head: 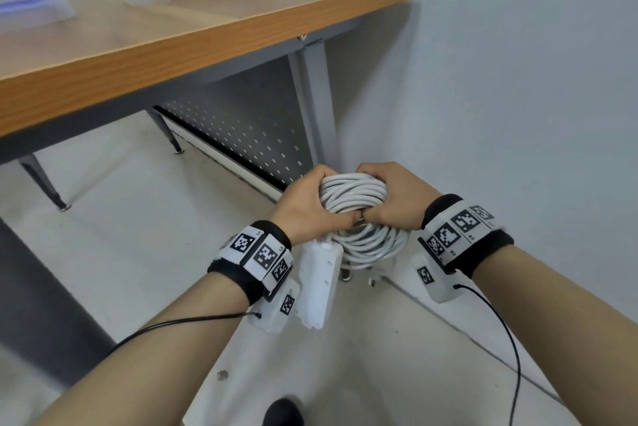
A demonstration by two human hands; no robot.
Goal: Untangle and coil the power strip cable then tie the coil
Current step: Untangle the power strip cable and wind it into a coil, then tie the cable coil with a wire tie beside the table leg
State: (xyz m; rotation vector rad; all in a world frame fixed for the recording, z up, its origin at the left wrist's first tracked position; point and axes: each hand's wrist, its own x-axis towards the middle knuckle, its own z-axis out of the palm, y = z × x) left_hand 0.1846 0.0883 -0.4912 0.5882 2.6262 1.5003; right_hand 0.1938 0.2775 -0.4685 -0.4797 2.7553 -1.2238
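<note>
Left hand and right hand both grip coiled white round power cable, thumbs touching near side; white plastic power strip hangs below left wrist.

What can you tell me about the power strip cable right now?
The power strip cable is a white, smooth, round cord wound into a thick coil of many loops, held in the air below the table's edge. The left hand and right hand grip its top from either side; lower loops hang beside the dangling white power strip.
</note>
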